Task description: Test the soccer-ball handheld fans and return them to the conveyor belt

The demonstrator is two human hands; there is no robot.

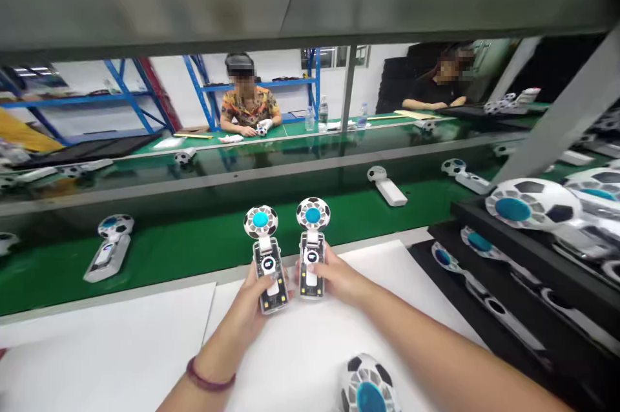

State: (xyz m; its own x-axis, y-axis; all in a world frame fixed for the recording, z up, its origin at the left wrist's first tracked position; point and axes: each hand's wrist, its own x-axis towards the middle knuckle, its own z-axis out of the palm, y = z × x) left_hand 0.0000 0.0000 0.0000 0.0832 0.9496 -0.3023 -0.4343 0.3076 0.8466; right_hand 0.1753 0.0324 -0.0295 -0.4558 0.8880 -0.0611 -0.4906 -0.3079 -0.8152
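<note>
Left hand (pixel 249 309) held the left fan (pixel 267 262), right hand (pixel 339 279) the right fan (pixel 311 256). Each grip pinched a handle, both fans upright, side by side over the white surface (pixel 121 347). Probably best held level, thumbs off the small screens. A third fan (pixel 368 389) lay nearby.

a flat white worktop (pixel 121 347) lies just on the near side of the green conveyor belt (pixel 194 250). on it, well short of the belt, lies a football-patterned plastic fan head with a blue hub (pixel 369 389).
</note>
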